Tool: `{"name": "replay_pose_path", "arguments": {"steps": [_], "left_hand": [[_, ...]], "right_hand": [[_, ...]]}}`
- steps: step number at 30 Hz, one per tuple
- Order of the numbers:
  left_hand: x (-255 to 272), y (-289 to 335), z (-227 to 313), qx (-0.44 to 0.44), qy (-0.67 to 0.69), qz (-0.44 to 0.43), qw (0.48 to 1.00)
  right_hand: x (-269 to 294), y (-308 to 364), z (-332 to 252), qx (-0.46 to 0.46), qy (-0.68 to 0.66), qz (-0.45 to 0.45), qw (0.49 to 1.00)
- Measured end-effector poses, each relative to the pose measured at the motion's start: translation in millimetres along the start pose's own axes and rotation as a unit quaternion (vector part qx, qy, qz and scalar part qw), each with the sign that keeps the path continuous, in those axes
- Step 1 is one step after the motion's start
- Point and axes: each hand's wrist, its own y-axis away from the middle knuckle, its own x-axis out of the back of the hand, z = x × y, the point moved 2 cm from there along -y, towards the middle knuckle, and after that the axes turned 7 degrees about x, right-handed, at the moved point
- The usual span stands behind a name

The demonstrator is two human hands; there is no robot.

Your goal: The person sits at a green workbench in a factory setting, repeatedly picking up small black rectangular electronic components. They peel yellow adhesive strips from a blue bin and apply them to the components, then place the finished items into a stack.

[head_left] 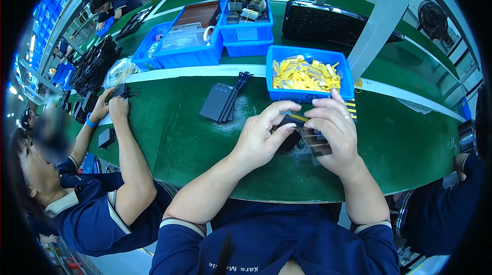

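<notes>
My left hand [264, 134] is closed on the edge of a flat black rectangular pack [290, 144], thumb on top and fingers behind. A narrow yellow strip [298, 117] lies along the pack's upper edge, between my two hands. My right hand [333, 134] is curled over the other side, its fingertips close to the yellow strip. Below its fingers hangs a clear film with dark bands [319, 147], held in that hand. Just beyond my hands stands a blue bin [271, 77] full of yellow strips [306, 74]. To the left lies a stack of flat black packs [219, 103] with wires.
Blue bins [189, 55] stand on the green table [189, 147], some holding wrapped dark blocks [248, 7]. A grey post [382, 24] rises at the right. A co-worker's hands [114, 105] handle a black piece at the left. Black trays [328, 25] lie behind.
</notes>
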Motion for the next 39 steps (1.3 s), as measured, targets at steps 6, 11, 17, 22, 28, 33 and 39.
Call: {"name": "replay_pose_path", "arguments": {"steps": [6, 11, 17, 22, 28, 33, 39], "left_hand": [[-8, -1, -16, 0.047, 0.142, 0.002, 0.989], [-9, 0, -20, 0.053, 0.148, -0.006, 0.988], [-11, 1, -12, 0.019, 0.072, 0.028, 0.997], [-15, 4, -14, -0.019, 0.005, 0.049, 0.999], [-15, 5, -12, -0.030, -0.061, 0.060, 0.996], [-14, 4, -9, -0.050, -0.108, 0.081, 0.990], [-4, -4, -19, 0.056, -0.018, 0.083, 0.995]], "right_hand": [[0, -1, -11, 0.008, 0.115, 0.024, 0.993], [-5, 2, -9, 0.014, 0.114, 0.028, 0.993], [-9, 7, -3, -0.027, 0.054, 0.045, 0.997], [-8, 9, 2, -0.076, 0.024, 0.024, 0.996], [-10, 6, -1, -0.055, 0.085, 0.003, 0.995], [-9, 8, 2, -0.096, 0.007, -0.005, 0.995], [-4, 10, 14, -0.242, -0.111, 0.035, 0.963]]}}
